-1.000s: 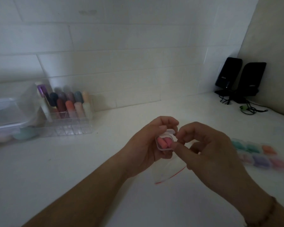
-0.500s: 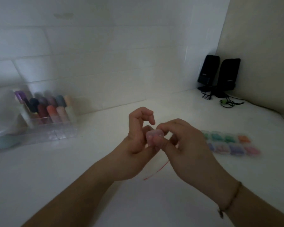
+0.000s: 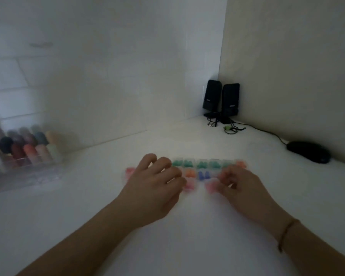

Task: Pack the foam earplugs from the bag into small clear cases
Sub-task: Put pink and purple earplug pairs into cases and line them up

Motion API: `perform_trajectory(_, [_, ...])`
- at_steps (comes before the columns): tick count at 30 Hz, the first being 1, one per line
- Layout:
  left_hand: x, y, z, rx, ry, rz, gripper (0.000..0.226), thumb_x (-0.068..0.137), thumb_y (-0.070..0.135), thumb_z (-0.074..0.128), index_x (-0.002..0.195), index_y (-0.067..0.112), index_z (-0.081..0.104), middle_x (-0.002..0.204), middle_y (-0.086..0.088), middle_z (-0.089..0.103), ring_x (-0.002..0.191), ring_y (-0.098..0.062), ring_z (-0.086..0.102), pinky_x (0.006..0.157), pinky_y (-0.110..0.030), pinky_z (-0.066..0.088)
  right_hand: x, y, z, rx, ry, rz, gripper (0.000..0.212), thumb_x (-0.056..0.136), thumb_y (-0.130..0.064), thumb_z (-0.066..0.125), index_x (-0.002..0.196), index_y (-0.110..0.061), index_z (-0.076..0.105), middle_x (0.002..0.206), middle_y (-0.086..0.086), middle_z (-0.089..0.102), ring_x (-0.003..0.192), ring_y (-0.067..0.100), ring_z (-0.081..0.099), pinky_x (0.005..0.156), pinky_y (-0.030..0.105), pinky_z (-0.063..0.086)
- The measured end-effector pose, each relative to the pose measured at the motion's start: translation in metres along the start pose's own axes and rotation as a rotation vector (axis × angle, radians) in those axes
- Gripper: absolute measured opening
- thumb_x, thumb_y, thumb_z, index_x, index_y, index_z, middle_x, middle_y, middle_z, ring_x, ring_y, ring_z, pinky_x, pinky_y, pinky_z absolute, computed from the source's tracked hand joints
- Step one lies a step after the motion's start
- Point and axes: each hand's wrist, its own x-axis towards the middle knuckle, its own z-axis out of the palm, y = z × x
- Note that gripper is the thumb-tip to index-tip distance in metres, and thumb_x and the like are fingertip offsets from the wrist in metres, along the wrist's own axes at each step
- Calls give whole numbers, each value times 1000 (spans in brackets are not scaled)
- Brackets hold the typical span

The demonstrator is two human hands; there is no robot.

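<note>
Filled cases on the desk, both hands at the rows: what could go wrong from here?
1. The filled cases sit tightly packed in rows; the left hand and right hand are right among them, so a nudge may scatter them.
2. The pink case by the right fingertips is blurred; whether it is seated or shut cannot be told, and it might pop open.

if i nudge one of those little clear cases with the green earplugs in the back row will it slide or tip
Probably slide. The green-filled cases look low and flat-bottomed on the smooth white desk, so tipping seems unlikely. Holding only foam plugs, each is likely very light and may skate off easily. They sit side by side in a row, so pushing one would probably shift its neighbours.
</note>
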Motion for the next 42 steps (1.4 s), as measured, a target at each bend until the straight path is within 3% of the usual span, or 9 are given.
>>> perform_trajectory(6, [28,16,16,90,-310,-56,24,79,44,55,88,26,69,90,11,66,98,-21,55,84,-42,30,1,-1,16,-337,65,-56,23,87,-44,59,75,-25,52,69,-8,59,70,11,56,59,27,40])
perform_trajectory(13, [61,42,28,-46,-240,-145,27,81,42,49,87,26,69,81,10,63,88,-20,55,81,-40,32,4,-1,-13,-304,195,-85,25,87,-53,55,76,-30,55,67,-11,58,64,8,53,60,26,41])
perform_trajectory(16, [94,57,38,-92,-223,-187,29,81,41,46,86,26,69,83,10,65,88,-19,55,82,-39,29,30,28,-56,-382,229,-1,12,86,-41,61,97,-36,56,88,-15,63,80,11,57,71,27,44])
perform_trajectory(19, [134,69,55,-165,-259,-292,32,85,44,45,98,25,68,95,7,67,95,-21,54,85,-40,27,61,68,-86,-535,252,38,35,88,-27,59,123,-28,53,122,-4,56,108,20,52,82,34,47])
perform_trajectory(25, [203,74,108,-209,-559,-452,47,89,50,45,123,17,54,117,-3,61,115,-26,47,97,-46,26,87,118,-88,-684,95,54,65,95,-36,45,152,-25,14,160,-2,11,146,27,7,112,44,28])
perform_trajectory(28, [223,81,126,-224,-637,-465,50,91,51,44,127,17,52,125,-4,59,120,-27,45,101,-48,26,89,126,-85,-640,-11,69,59,99,-36,37,152,-25,15,161,-5,11,148,23,3,115,44,23])
perform_trajectory(32, [229,95,136,-215,-613,-465,48,92,48,41,126,17,55,125,-3,57,119,-26,44,99,-47,25,88,126,-84,-582,160,-4,43,93,-29,51,136,-23,46,140,-1,45,131,23,35,102,38,36])
perform_trajectory(38, [222,109,140,-170,-454,-438,43,91,43,46,124,19,56,129,-1,54,123,-25,40,99,-47,24,87,137,-85,-480,247,20,30,90,-18,61,119,-8,61,121,11,48,112,27,46,96,34,41])
perform_trajectory(42, [216,109,131,-532,-252,-588,38,97,40,45,123,16,60,127,-1,61,120,-23,51,100,-37,36,78,126,-91,-198,400,-149,26,91,-12,60,117,-7,64,118,10,58,111,24,53,97,29,42])
